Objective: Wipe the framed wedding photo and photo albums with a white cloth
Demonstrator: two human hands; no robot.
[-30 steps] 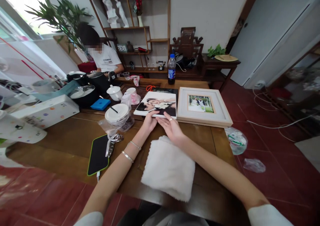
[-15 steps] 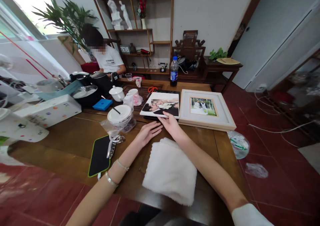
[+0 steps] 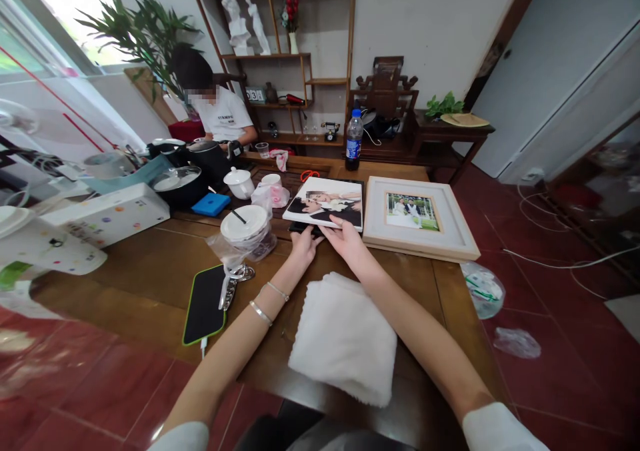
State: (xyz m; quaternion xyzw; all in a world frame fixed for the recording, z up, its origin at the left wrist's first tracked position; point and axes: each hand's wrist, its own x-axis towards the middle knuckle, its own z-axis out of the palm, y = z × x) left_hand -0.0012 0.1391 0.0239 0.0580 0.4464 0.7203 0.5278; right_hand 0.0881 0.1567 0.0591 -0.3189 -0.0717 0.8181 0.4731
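A thick white-edged photo panel point(image 3: 325, 203), printed with a couple's picture, lies at the middle of the table, over a black flat item point(image 3: 301, 227) that mostly stays hidden. My right hand point(image 3: 346, 239) grips its near edge, thumb on top and fingers below. Beside it, my left hand point(image 3: 304, 247) reaches to the same edge from below, its fingertips partly hidden by the panel and the black item. Right of the panel rests a pale wooden picture frame point(image 3: 450, 228) holding a wedding photo. Nearer me, a folded white fluffy cloth point(image 3: 345, 338) lies between my forearms.
Left of my hands stand a lidded bowl in plastic point(image 3: 245, 223), a black phone-like slab point(image 3: 205, 304) with a cable, and a blue box point(image 3: 211, 204). A bottle point(image 3: 353, 144) stands behind the panel. Across the table sits a person point(image 3: 223, 114). A bin point(image 3: 483, 290) is at the right edge.
My left hand has moved forward, from flat and outstretched before the panel to its near edge. The right hand keeps hold there, and that edge looks slightly raised.
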